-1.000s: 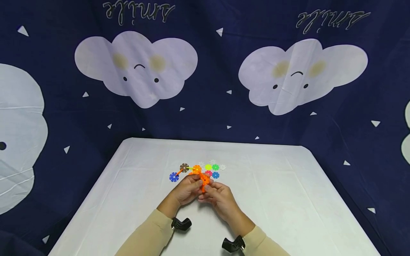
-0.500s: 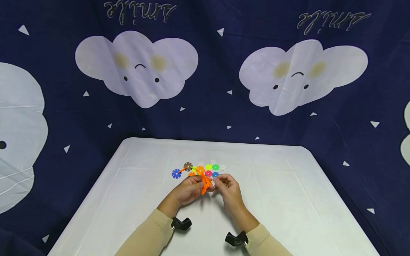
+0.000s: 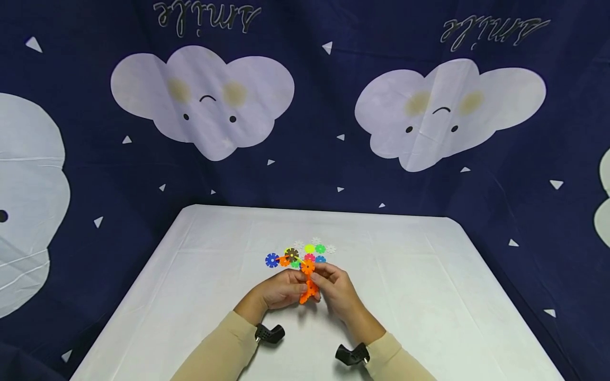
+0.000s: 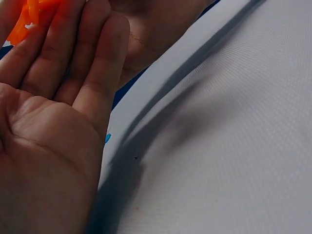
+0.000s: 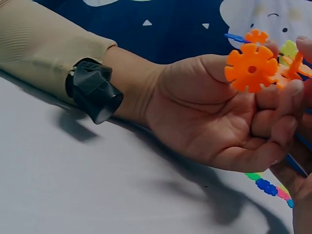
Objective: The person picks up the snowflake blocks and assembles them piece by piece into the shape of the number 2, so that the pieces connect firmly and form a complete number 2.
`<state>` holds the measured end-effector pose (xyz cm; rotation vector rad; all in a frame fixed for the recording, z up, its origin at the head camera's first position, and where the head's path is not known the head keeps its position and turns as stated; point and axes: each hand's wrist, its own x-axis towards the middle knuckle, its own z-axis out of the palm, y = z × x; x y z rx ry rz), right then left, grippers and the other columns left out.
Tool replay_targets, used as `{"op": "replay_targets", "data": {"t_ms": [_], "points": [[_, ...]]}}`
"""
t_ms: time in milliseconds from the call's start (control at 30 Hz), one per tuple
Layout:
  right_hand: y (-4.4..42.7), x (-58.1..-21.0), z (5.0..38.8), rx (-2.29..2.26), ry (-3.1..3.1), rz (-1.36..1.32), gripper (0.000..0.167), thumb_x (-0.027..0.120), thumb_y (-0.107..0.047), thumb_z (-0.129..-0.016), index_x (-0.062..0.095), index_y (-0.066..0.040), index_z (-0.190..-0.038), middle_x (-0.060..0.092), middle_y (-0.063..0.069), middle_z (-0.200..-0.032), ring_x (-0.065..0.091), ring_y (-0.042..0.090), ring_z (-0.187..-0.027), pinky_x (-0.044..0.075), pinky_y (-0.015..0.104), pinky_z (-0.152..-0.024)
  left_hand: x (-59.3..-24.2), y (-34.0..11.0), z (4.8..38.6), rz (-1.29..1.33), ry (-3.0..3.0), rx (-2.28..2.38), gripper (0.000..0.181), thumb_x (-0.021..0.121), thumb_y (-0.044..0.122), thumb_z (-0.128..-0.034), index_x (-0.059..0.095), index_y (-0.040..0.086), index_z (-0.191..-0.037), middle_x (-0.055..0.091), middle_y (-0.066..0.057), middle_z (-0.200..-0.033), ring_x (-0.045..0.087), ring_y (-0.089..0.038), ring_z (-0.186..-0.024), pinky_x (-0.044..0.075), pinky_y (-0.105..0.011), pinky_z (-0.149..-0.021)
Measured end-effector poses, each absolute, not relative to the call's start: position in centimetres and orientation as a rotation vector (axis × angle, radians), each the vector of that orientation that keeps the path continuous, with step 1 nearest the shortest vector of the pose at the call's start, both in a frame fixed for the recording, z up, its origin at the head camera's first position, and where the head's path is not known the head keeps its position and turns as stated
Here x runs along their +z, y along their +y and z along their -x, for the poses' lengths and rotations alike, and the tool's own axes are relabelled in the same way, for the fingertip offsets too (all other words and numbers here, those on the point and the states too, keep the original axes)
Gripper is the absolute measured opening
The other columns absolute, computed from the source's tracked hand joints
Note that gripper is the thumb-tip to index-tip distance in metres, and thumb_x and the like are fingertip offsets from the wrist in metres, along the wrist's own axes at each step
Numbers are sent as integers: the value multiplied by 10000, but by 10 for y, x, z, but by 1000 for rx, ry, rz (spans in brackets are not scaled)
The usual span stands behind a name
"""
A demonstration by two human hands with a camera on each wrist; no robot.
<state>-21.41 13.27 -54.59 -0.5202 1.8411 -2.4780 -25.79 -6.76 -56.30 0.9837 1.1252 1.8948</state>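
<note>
Pinching linked orange discs (image 3: 308, 267); left hand (image 3: 281, 290), right hand (image 3: 337, 288), fingers clamped on them. Best press squarely, lest far brown disc (image 3: 292, 255) twist.

Upside-down "smile" (image 3: 207, 19), printed twice, on navy cloth (image 3: 314, 116)
</note>
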Motion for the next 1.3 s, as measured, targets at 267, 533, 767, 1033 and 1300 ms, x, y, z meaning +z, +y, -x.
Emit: {"op": "replay_targets", "data": {"t_ms": [267, 533, 767, 1033, 1300], "points": [[150, -545, 229, -2531, 2042, 330, 360, 660, -88, -1058, 591, 219, -1233, 743, 196, -1091, 686, 386, -1057, 578, 378, -931, -563, -67, 259, -954, 1103, 2001, 278, 486, -29, -1090, 675, -16, -1294, 738, -96, -1149, 682, -240, -1104, 498, -374, -1041], [181, -558, 245, -1833, 2881, 146, 307, 784, -159, -979, 729, -13, -1243, 733, 80, -1185, 625, 317, -1115, 511, 443, -963, -563, -66, 260, -935, 1122, 2096, 288, 465, -25, -1104, 649, -18, -1326, 745, -90, -1133, 675, -254, -1100, 493, -423, -1067], [176, -568, 243, -1069, 3171, 661, 452, 715, -154, -1012, 624, -67, -1446, 560, 153, -1491, 440, 436, -1287, 320, 655, -1045, -564, -66, 261, -937, 1160, 2127, 287, 464, 0, -1116, 677, -3, -1308, 747, -88, -1133, 685, -256, -1106, 502, -427, -1061], [169, -567, 240, -561, 3202, 784, 468, 575, -286, -1104, 551, -118, -1541, 441, 92, -1623, 395, 405, -1411, 255, 661, -1119, -565, -66, 262, -947, 1117, 2177, 306, 455, -19, -1115, 712, 41, -1270, 751, -91, -1132, 693, -259, -1107, 492, -429, -1073], [171, -574, 243, -972, 3313, 853, 137, 826, -133, -933, 795, -76, -1053, 720, 83, -1215, 569, 324, -1134, 367, 600, -965, -564, -65, 263, -943, 1099, 2187, 369, 399, -70, -1112, 717, 41, -1264, 745, -91, -1149, 685, -240, -1121, 484, -436, -1083]]}}
